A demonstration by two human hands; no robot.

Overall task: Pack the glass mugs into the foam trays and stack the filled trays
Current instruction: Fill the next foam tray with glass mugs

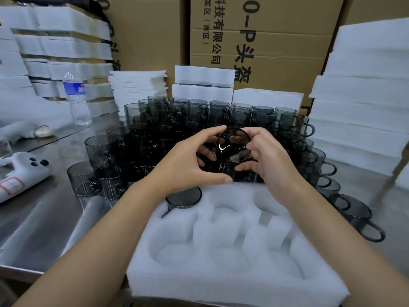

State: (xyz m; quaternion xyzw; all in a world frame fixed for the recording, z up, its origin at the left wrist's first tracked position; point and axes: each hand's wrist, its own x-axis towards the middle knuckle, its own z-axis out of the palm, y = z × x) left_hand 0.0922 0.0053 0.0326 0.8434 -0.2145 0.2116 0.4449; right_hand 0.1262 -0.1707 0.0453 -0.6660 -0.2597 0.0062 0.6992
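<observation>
**Desk:** What's closest to you?

**Me:** The foam tray (232, 273), bottom centre, lying on the steel tabletop (55, 218). One seated mug (183, 197) fills its far-left pocket. The other pockets I can see are bare.

**Desk:** And the hands?

**Me:** Both are up over the tray's far edge, sharing one glass mug (233, 144) at mid-frame. My left hand (188, 160) curls round its left side, thumb stretched out underneath. My right hand (267, 160) pinches the right side with its fingertips. A round end of the mug faces me, and I cannot tell where its handle points.

**Desk:** What worries you?

**Me:** Three things, as I judge it.
- **Slip:** I only have fingertips on slick glass. A slip would drop the mug onto the mug pile (155, 134) just behind, and glass on glass chips.
- **Handle:** The pockets have handle slots. If I lower the mug with its handle off the slot, it will ride high and the next tray won't stack flat.
- **Forearm:** My right forearm passes near a loose mug (354, 211) beside the tray's right edge. A wide sweep could knock it along the tabletop.

**Desk:** Anything farther back?

**Me:** A water bottle (76, 100) at upper left, foam tray stacks (365, 96) at right, and cardboard boxes (276, 41) behind. None looks to be in my path.
</observation>
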